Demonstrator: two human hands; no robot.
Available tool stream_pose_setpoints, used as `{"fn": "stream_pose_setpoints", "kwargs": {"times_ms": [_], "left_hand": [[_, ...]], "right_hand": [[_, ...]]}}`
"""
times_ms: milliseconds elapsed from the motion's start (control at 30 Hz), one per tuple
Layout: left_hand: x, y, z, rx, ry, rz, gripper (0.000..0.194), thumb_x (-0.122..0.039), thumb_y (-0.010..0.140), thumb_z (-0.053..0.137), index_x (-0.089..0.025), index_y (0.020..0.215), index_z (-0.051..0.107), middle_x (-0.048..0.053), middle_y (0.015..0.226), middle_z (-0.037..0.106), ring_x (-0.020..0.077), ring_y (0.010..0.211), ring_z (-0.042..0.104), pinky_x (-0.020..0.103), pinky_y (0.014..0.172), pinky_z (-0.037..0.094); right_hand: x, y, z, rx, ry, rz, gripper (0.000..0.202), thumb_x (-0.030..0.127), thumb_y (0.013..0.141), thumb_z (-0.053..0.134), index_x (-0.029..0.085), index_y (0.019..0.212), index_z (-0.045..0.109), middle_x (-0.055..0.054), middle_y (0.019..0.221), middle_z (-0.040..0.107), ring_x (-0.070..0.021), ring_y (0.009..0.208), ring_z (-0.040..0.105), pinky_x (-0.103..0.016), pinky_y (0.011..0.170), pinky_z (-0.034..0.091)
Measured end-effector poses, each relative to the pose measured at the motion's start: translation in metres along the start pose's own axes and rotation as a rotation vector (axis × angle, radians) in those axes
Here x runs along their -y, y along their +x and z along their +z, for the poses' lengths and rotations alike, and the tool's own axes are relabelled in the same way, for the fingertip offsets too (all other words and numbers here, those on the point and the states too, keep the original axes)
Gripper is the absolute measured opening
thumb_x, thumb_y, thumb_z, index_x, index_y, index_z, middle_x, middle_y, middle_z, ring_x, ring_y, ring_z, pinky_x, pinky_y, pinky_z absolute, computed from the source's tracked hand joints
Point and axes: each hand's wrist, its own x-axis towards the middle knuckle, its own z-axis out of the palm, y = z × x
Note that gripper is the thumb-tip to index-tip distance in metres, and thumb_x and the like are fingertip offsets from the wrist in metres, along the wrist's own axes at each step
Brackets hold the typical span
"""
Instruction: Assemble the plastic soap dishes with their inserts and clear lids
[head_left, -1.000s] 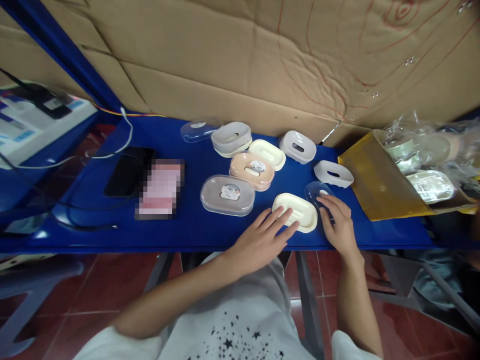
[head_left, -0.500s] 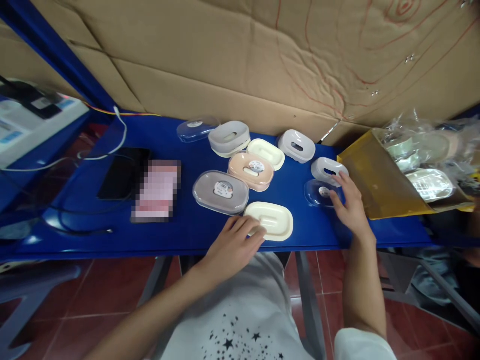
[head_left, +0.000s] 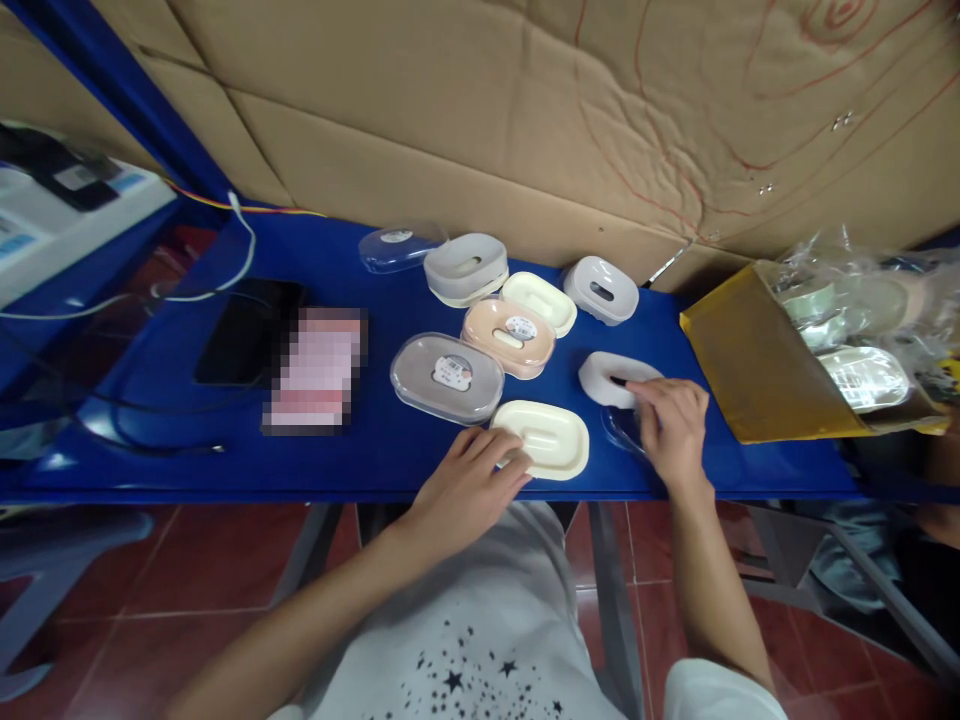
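My left hand (head_left: 472, 480) is closed on the left edge of a cream soap dish base (head_left: 555, 440) near the table's front edge. With its fingertips, my right hand (head_left: 673, 425) grips the right side of a light grey oval soap dish piece (head_left: 604, 380) with a slot. Partly under that hand lies a clear lid (head_left: 619, 428). Behind the cream base are a lidded grey soap dish (head_left: 412, 375) and a lidded peach soap dish (head_left: 487, 330). Farther back stand another cream base (head_left: 555, 312), a grey slotted piece (head_left: 600, 270) and a stacked grey dish (head_left: 465, 260).
A cardboard box (head_left: 724, 350) with plastic-wrapped dishes stands at the right. On the left lie a black flat device (head_left: 240, 340), a blurred pink item (head_left: 319, 370) and cables. Another clear lid (head_left: 394, 255) rests at the back. A cardboard wall (head_left: 420, 120) borders the blue table.
My right hand has taken hold of the grey slotted piece and moved it left, beside the cream base. The clear lid is shifted too. My left hand stays on the cream base.
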Motion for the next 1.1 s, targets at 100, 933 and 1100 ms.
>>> {"fn": "stream_pose_setpoints", "kwargs": {"times_ms": [100, 933, 1100], "left_hand": [[0.000, -0.001, 0.002, -0.003, 0.003, 0.003, 0.012, -0.024, 0.111, 0.056, -0.020, 0.113, 0.066, 0.008, 0.118, 0.067, 0.0257, 0.106, 0.064, 0.045, 0.098, 0.052], [-0.001, -0.003, 0.001, -0.100, -0.133, -0.083, 0.036, -0.034, 0.108, 0.065, -0.017, 0.139, 0.059, 0.022, 0.173, 0.031, 0.0388, 0.159, 0.040, 0.057, 0.122, 0.052], [0.000, -0.002, 0.002, -0.022, -0.107, -0.117, 0.041, -0.048, 0.107, 0.065, -0.019, 0.136, 0.064, 0.023, 0.170, 0.035, 0.0437, 0.149, 0.049, 0.065, 0.115, 0.054]], "right_hand": [[0.039, -0.015, -0.003, 0.002, 0.101, -0.111, 0.034, 0.020, 0.108, 0.052, 0.033, 0.130, 0.074, -0.005, 0.113, 0.079, -0.0267, 0.113, 0.072, -0.050, 0.108, 0.046], [0.004, -0.059, -0.023, 0.187, 0.072, 0.202, 0.063, 0.058, 0.102, 0.067, 0.033, 0.158, 0.054, -0.016, 0.166, 0.051, -0.0431, 0.154, 0.047, -0.074, 0.121, 0.040], [0.045, -0.060, -0.024, 0.149, 0.343, 0.095, 0.065, 0.049, 0.102, 0.071, 0.035, 0.161, 0.049, -0.013, 0.167, 0.050, -0.0390, 0.153, 0.050, -0.066, 0.121, 0.047]]}}
